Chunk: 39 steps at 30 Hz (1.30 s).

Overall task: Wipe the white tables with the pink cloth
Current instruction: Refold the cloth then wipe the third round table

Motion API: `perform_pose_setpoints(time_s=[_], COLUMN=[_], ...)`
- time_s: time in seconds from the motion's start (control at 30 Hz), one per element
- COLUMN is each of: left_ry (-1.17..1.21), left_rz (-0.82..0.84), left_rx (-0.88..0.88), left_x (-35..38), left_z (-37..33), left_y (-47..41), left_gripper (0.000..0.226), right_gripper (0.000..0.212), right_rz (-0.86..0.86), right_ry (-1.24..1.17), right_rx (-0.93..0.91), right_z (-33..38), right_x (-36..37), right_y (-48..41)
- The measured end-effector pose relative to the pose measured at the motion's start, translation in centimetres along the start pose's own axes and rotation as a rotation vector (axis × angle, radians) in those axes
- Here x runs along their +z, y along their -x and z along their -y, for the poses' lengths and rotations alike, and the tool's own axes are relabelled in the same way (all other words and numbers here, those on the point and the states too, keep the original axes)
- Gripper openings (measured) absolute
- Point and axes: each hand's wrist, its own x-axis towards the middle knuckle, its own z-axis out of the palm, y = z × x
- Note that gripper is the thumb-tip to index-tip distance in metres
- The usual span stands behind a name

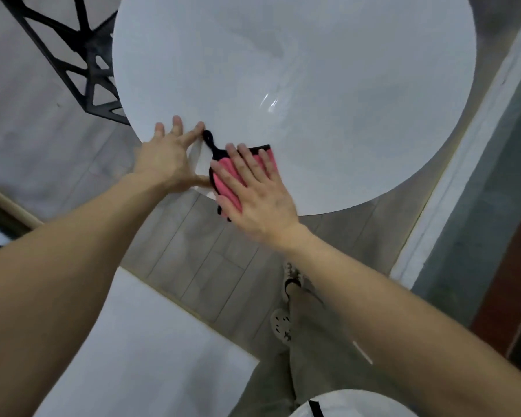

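Note:
A round white table [298, 70] fills the upper middle of the head view. The pink cloth [226, 179], edged in black with a black loop, lies at the table's near left edge and partly hangs over it. My right hand [254, 191] lies flat on the cloth with straight fingers, pressing it down. To the left, my left hand [166, 158] rests on the table edge with its fingers spread, its thumb close to the cloth.
A black metal frame [82, 61] stands at the upper left beside the table. A white rectangular surface [139, 350] lies low left, and a white round edge [352, 404] shows at the bottom. My legs and shoes [286, 311] stand on the grey wood floor.

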Motion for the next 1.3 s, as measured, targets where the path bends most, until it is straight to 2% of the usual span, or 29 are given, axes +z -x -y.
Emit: perform_pose_setpoints(time_s=[0.03, 0.1, 0.23, 0.33, 0.37, 0.4, 0.47, 0.53, 0.6, 0.67, 0.73, 0.8, 0.87, 0.9, 0.93, 1.03, 1.13, 1.2, 1.3], left_ry=[-0.014, -0.059, -0.133, -0.185, -0.190, -0.186, -0.149, -0.038, 0.005, -0.024, -0.193, -0.346, -0.342, -0.332, -0.328, -0.350, -0.353, -0.371, -0.397], left_rz=[0.008, 0.037, 0.034, -0.003, -0.022, -0.041, -0.066, -0.060, -0.057, -0.029, 0.041, 0.083, 0.103, 0.087, 0.064, 0.043, 0.024, 0.008, 0.000], left_rx=[0.006, 0.045, 0.144, 0.174, 0.177, 0.183, 0.244, 0.281, 0.299, 0.321, 0.403, 0.500, 0.543, 0.555, 0.565, 0.599, 0.594, 0.611, 0.634], left_x=[-0.3, -1.6, -4.4, -5.4, -5.5, -5.8, -6.4, -7.3, -8.2, -9.0, -9.5, -9.8, -9.6, -9.5, -9.6, -9.7, -9.3, -9.3, -9.3], left_z=[0.1, 0.4, 1.2, 1.8, 2.1, 2.4, 3.4, 4.6, 5.8, 7.3, 8.9, 10.1, 11.1, 11.4, 11.4, 11.6, 11.8, 11.5, 11.4], left_y=[0.1, 0.3, 0.1, -0.3, -0.6, -1.1, -2.7, -4.4, -6.8, -9.9, -12.7, -14.5, -14.8, -14.9, -14.9, -15.2, -15.0, -15.0, -14.9], left_gripper=[0.131, 0.125, 0.094, 0.085, 0.083, 0.081, 0.076, 0.071, 0.076, 0.102, 0.135, 0.149, 0.152, 0.152, 0.151, 0.150, 0.150, 0.149, 0.147], right_gripper=[0.069, 0.071, 0.072, 0.071, 0.071, 0.071, 0.070, 0.068, 0.068, 0.071, 0.074, 0.078, 0.078, 0.077, 0.076, 0.071, 0.066, 0.066, 0.068], right_rz=[0.018, 0.058, 0.032, -0.079, -0.096, -0.069, 0.051, 0.100, 0.121, 0.161, 0.101, 0.010, -0.071, -0.083, -0.075, -0.003, -0.038, -0.048, -0.096], right_ry=[0.016, 0.053, 0.058, 0.041, 0.035, 0.017, -0.013, -0.026, -0.008, 0.022, 0.018, 0.012, 0.039, 0.057, 0.055, -0.019, -0.007, 0.029, 0.037], right_rx=[-0.038, 0.060, 0.501, 0.912, 0.929, 0.833, 0.453, 0.182, 0.105, 0.270, 0.652, 1.010, 1.230, 1.237, 1.156, 0.786, 0.626, 0.772, 1.200], right_z=[-2.2, -7.4, -15.0, -10.2, -6.8, -3.5, 2.1, 2.6, -0.2, -4.1, -7.1, -6.6, -1.7, 1.8, 5.4, 13.5, 11.1, 7.0, 3.3], right_x=[-0.4, -1.9, -5.0, -4.2, -3.5, -2.7, -1.5, -1.0, -1.7, -3.1, -4.4, -4.3, -2.6, -1.6, -0.8, 0.9, 1.0, 0.2, -1.5], right_y=[1.0, 3.6, 6.0, 2.4, 0.5, -1.2, -3.5, -3.3, -1.7, 0.9, 3.9, 3.6, -1.1, -4.5, -8.0, -14.7, -11.5, -6.6, -1.0])
